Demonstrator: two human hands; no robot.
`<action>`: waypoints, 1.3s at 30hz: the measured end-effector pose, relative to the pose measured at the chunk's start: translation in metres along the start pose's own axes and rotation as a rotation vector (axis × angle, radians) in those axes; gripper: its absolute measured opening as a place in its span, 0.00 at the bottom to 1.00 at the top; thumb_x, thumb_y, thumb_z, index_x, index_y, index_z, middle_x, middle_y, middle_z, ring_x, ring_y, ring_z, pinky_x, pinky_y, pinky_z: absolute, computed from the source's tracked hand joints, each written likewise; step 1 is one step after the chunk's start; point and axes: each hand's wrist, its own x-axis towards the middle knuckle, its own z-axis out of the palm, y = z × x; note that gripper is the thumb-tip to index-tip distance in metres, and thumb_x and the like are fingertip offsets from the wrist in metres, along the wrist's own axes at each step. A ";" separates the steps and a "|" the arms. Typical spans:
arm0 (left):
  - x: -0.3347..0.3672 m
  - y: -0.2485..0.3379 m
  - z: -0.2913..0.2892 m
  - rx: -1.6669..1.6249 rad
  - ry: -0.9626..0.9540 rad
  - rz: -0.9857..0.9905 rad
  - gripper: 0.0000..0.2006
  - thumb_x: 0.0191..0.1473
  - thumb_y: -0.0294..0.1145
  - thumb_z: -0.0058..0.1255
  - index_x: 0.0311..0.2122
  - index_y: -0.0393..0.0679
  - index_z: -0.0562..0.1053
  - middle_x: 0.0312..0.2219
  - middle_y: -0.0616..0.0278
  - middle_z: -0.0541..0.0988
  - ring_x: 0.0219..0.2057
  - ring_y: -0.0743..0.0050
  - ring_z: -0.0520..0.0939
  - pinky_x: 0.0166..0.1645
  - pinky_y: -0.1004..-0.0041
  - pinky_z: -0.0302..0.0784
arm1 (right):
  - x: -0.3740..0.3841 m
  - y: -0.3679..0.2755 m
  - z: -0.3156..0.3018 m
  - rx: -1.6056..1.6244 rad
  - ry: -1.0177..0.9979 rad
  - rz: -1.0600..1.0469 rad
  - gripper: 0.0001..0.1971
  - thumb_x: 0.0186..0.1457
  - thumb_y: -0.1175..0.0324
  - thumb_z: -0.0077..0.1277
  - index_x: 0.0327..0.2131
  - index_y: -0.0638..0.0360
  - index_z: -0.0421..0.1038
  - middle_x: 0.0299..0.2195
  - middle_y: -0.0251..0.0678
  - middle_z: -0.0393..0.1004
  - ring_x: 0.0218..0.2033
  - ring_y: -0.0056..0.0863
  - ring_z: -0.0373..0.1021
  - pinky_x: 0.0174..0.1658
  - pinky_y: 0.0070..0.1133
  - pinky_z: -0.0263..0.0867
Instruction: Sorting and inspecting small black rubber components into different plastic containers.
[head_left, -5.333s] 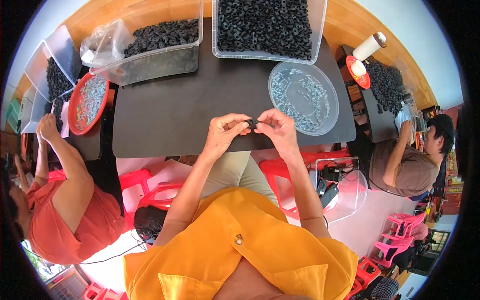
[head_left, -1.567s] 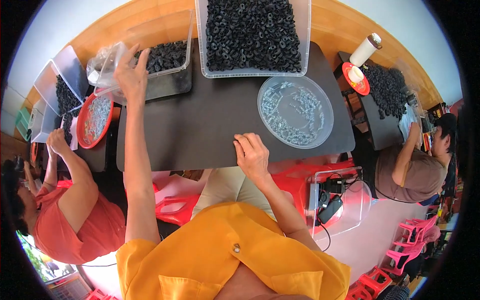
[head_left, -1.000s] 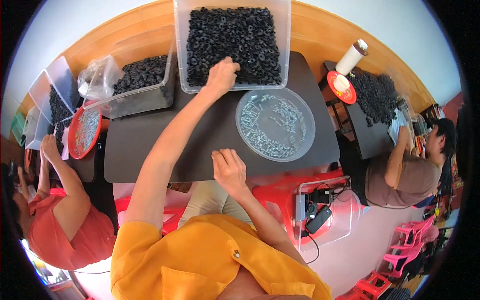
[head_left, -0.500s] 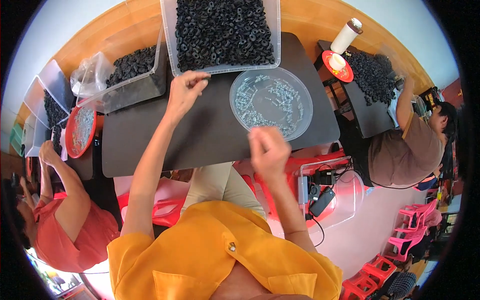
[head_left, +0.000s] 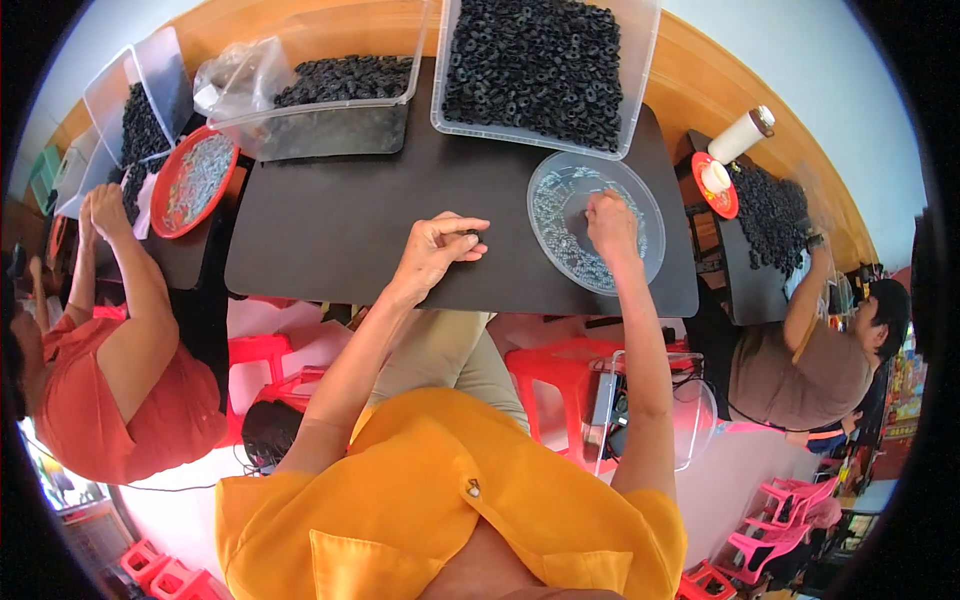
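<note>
Over the middle of the dark table, my left hand [head_left: 440,250] pinches a small black ring-like part [head_left: 471,236] between thumb and fingers. To its right, my right hand [head_left: 612,225] reaches into a round clear plastic tray [head_left: 655,250], its fingers drawn together and pointing down. Small silvery spring-like pieces [head_left: 553,215] are scattered over the tray's bottom. Whatever lies between the right fingertips is hidden. At the table's far side, behind the tray, stands a large clear bin [head_left: 545,143] full of black parts [head_left: 530,75] like the one I hold.
Left of the bin stands another clear container [head_left: 330,128] with black pieces. A red bowl [head_left: 200,180] of silvery pieces is near a co-worker in red [head_left: 130,400]. At right, a co-worker in brown [head_left: 800,360] sits by a table with a black heap [head_left: 770,215] and a white bottle [head_left: 742,135].
My left hand has come back from beside the bin toward the table's near side. My right hand has moved from the tray's near rim into it. The whole view has shifted.
</note>
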 end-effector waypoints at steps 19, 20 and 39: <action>-0.006 -0.020 0.004 0.386 0.122 0.185 0.11 0.42 0.16 0.54 0.33 0.39 0.69 0.28 0.69 0.74 0.29 0.86 0.73 0.32 0.83 0.71 | -0.043 -0.121 -0.004 1.102 -0.195 0.081 0.06 0.47 0.83 0.50 0.31 0.66 0.73 0.29 0.32 0.70 0.30 0.18 0.70 0.32 0.14 0.69; -0.006 -0.020 0.004 0.387 0.123 0.184 0.11 0.42 0.16 0.54 0.33 0.39 0.69 0.28 0.69 0.74 0.29 0.86 0.73 0.32 0.83 0.71 | -0.042 -0.127 -0.004 1.134 -0.157 0.076 0.05 0.46 0.82 0.52 0.30 0.66 0.73 0.28 0.31 0.71 0.29 0.17 0.71 0.31 0.13 0.67; -0.005 -0.031 -0.001 0.297 0.121 0.189 0.10 0.41 0.14 0.52 0.32 0.38 0.70 0.25 0.67 0.75 0.27 0.85 0.75 0.30 0.82 0.72 | -0.047 -0.147 -0.014 0.589 0.025 -0.184 0.03 0.41 0.80 0.51 0.23 0.62 0.69 0.25 0.37 0.71 0.24 0.34 0.71 0.26 0.25 0.66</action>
